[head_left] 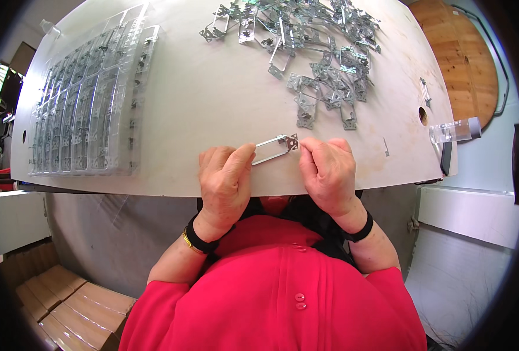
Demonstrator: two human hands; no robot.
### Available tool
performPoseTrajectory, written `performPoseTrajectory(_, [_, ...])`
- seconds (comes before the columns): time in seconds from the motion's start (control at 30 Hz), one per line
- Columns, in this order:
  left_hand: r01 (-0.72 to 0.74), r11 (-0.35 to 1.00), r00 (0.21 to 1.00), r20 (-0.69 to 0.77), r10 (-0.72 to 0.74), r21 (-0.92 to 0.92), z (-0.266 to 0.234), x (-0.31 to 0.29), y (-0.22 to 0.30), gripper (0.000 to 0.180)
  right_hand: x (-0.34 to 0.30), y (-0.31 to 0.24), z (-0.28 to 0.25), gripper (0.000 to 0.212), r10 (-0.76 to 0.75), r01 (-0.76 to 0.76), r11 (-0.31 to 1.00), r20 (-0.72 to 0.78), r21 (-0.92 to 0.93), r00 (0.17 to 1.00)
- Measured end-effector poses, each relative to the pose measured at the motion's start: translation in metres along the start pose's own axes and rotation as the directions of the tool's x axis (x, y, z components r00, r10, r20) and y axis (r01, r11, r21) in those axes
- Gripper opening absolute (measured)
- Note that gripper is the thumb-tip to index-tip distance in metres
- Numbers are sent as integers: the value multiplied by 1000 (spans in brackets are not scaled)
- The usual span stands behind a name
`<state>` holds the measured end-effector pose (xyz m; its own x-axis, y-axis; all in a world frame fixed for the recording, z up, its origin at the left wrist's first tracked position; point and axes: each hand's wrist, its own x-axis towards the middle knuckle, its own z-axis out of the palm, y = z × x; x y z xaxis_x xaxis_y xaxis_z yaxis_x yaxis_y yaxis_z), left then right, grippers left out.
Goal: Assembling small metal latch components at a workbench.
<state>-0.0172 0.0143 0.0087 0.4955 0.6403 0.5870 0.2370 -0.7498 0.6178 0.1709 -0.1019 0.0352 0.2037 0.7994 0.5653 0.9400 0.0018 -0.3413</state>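
Near the table's front edge, my left hand [226, 175] is closed on one end of a metal bracket [274, 146], a long narrow frame with a dark perforated plate at its far end. Just right of that plate, my right hand [328, 172] is pinched shut, thumb against forefinger. Whatever it may hold is too small to make out. A gap seems to lie between its fingertips and the plate. Farther back spreads a heap of similar metal brackets [329, 73], tangled together on the white table [201, 105].
Clear plastic trays [84, 111] filled with metal parts stand at the left. On the right are a clear bottle [454, 131] lying on its side, a loose bracket [426, 92], a thin metal strip [386, 147] and a table hole [422, 116]. Cardboard boxes [75, 304] sit below left.
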Motion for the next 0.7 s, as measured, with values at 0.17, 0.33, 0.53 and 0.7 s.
performPoseTrajectory(0.17, [-8,999,1000,15,7,33,0,-1,-1,24,3,-7,-4,21,15,-16,1000,22,16,1000])
performPoseTrajectory(0.33, [-5,1000,1000,21,4,28,-1,-1,-1,24,0,-3,-3,20,6,-6,1000,-5,1,1000])
performPoseTrajectory(0.53, [-10,1000,1000,24,10,30,-2,-2,-1,21,2,-10,-6,18,27,-28,999,12,43,1000])
performPoseTrajectory(0.7, [-15,999,1000,15,15,32,-1,-1,0,22,1,-7,-5,17,38,-39,999,3,18,999])
